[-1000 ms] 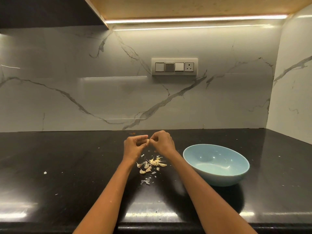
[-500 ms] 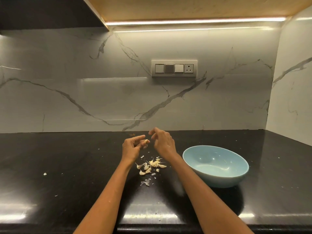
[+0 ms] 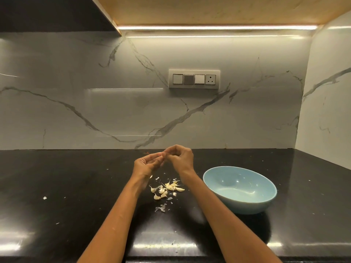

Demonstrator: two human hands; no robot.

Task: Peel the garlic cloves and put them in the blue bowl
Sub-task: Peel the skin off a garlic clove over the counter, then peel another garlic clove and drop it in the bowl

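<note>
Both hands are raised above the black tabletop (image 3: 76, 186), fingertips meeting over the far side of the garlic pile. The left hand (image 3: 147, 165) lies palm-up with fingers loosely curled, its grip pinching a small garlic clove (image 3: 163, 153) at the fingertips; the right hand (image 3: 180, 157) is curled, its grip pinching the same clove from the other side. The clove is mostly hidden, so how much skin remains cannot be told. Below, between the forearms, the loose garlic cloves (image 3: 167, 188) lie clustered, with papery skins (image 3: 161, 208) just nearer the front edge. The blue bowl (image 3: 239, 202) stands right of the pile, near the right forearm but apart from it. Open tabletop stretches left of the left arm and behind the bowl to the marble wall (image 3: 95, 111).
</note>
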